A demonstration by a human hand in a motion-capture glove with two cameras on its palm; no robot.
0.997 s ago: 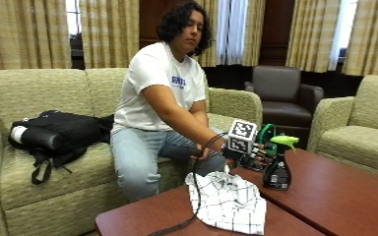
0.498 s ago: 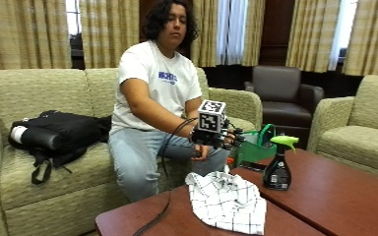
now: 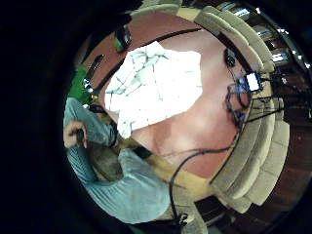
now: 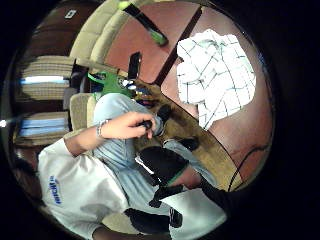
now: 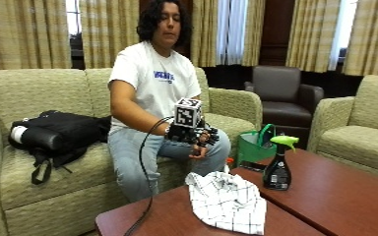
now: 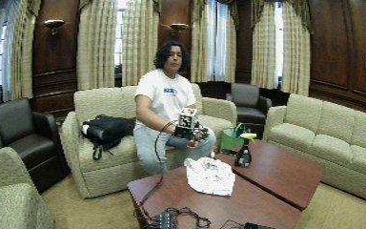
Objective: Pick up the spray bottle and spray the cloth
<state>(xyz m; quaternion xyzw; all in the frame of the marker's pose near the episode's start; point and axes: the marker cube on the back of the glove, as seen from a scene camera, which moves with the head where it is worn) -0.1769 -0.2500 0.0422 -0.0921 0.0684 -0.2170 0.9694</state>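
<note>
While seated on the couch (image 5: 38, 162), holding the right hand (image 5: 192, 132) up over the lap, well back from the tabletop (image 5: 346, 196). Fingers loosely curled, gripping nothing, so released. Bare hand (image 4: 131, 125) resting by the knee, closed around a small dark object, hard to tell what. Bottle (image 5: 279, 164) standing upright on the tabletop, untouched, black body with green trigger head, near the edge closest to the couch. Cloth (image 5: 228, 201) lying crumpled on the neighbouring tabletop, white with a dark check, just beside the bottle but not touching. Green bag (image 5: 254, 145) sitting on the floor behind the bottle. Black backpack (image 5: 58, 135) slumped on the couch cushion, apart from the person.
</note>
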